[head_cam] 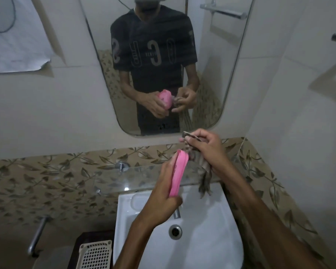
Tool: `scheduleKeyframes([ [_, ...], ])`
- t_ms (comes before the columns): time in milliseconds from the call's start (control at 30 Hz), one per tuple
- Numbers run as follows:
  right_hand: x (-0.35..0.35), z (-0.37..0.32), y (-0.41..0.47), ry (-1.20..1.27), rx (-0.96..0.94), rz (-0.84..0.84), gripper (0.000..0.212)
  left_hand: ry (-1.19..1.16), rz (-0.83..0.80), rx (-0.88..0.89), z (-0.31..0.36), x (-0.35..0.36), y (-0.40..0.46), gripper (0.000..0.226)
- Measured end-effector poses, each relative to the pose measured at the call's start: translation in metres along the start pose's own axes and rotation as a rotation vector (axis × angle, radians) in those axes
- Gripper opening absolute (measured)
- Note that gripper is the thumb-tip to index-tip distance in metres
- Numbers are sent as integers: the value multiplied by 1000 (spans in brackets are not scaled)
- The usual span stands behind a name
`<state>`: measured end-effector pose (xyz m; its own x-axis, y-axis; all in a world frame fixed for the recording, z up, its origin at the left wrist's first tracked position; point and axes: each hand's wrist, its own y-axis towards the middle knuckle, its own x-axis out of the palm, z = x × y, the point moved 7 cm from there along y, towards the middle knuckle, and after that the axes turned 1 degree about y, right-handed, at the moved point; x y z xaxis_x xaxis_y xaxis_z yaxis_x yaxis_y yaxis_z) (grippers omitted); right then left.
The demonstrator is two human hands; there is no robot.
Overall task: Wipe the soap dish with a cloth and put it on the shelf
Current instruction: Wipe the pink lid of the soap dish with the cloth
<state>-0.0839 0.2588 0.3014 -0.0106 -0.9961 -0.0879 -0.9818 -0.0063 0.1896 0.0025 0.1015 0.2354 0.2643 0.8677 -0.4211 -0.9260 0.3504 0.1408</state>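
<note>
1. Left hand: grasps the pink soap dish, fingers along its far side and thumb at the lower end. The dish is held on edge, raised above the white sink and in front of the glass shelf; it is not on the shelf.
2. Right hand: fingers curled round a dark patterned cloth. One end of the cloth sticks out above the fingers; the rest hangs below the hand, down over the shelf edge towards the sink.
3. Contact: the cloth meets the upper end of the dish on its right side. The exact point of contact is partly hidden by the hands.
4. Mirror: reflects the person in a dark printed T-shirt, holding the same pink dish and cloth.
5. Surroundings: leaf-patterned tile band behind the shelf; a white perforated basket lower left of the sink; a metal rail on the left wall.
</note>
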Motion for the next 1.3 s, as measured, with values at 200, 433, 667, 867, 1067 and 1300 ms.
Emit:
scheduleKeyframes([
  [200, 17, -4, -31, -50, -140, -410, 11, 14, -11, -43, -13, -12, -4, 113],
  [433, 7, 24, -54, 383, -2, -205, 12, -639, 106, -18, -24, -41, -11, 110],
  [667, 29, 16, -66, 447, -71, -227, 7, -1482, -39, -38, 5, -6, -6, 73],
  [867, 20, 1, -68, 202, -232, -292, 5, -1602, -130, -232, 7, -17, -1, 80],
  [1067, 21, -5, -72, 23, -300, -338, 8, -1569, -80, -287, 2, -11, -5, 92],
  [1300, 13, -1, -76, -305, -239, 7, 22, -1374, 182, -87, 15, -23, -2, 88],
])
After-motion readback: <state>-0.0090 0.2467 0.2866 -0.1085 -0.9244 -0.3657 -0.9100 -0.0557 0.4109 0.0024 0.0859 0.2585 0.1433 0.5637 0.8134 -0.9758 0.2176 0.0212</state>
